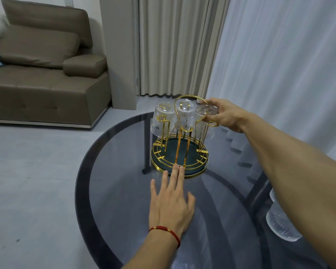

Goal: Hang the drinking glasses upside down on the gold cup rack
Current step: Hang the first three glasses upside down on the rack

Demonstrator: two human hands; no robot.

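Observation:
The gold cup rack (179, 150) with a dark green round tray stands at the far side of the round glass table (124, 191). Two ribbed clear glasses hang upside down on its back prongs, one at the left (162, 119) and one in the middle (185, 113). A third glass (205, 117) sits upside down over the right prong, and my right hand (224, 114) grips its base. My left hand (172, 202) lies flat on the table, fingers spread, fingertips touching the tray's front rim. Another clear glass (279, 224) shows near my right forearm, partly hidden.
A brown sofa (43, 74) stands on the grey floor at the left. Beige curtains (175, 45) and a sheer white curtain (279, 74) hang behind and to the right of the table. Front prongs of the rack carry no glass.

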